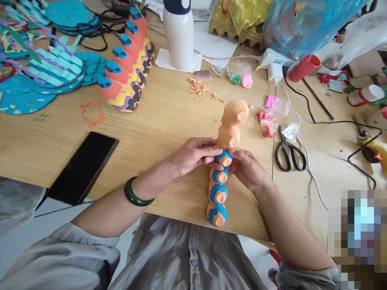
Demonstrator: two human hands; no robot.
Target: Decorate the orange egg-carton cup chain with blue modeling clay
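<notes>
Your grey shirt (181, 257) is filling the foreground, right by the edge of the wooden table (145, 149), and a dark green bangle (135, 195) is circling your left forearm. Off to your left, a black phone (83, 169) is lying slantwise near that edge.

Now the main action: a bumpy orange-and-blue piece (225, 161) is stretching away in front of your chest, its near end sitting close to the table edge. Four nearer bumps are wearing blue, each with an orange disc; the two farthest are showing plain orange. Your left hand (193, 156) is grasping the piece from the left, around its farthest blue bump, and your right hand (249, 167) is pinching it there from the right. Whether the far end is touching the wood, you can't tell.

Right of your grip, black scissors (285, 141) are lying beside a white cable (299, 133). Farther left, an orange scrap (101, 118) is resting near a decorated red piece (130, 66) with blue spots. Beyond the plain bumps, orange crumbs (198, 86) are scattering over the wood, a white bottle (180, 42) is standing upright, and yellow egg trays (242, 20) are sitting at the back.
</notes>
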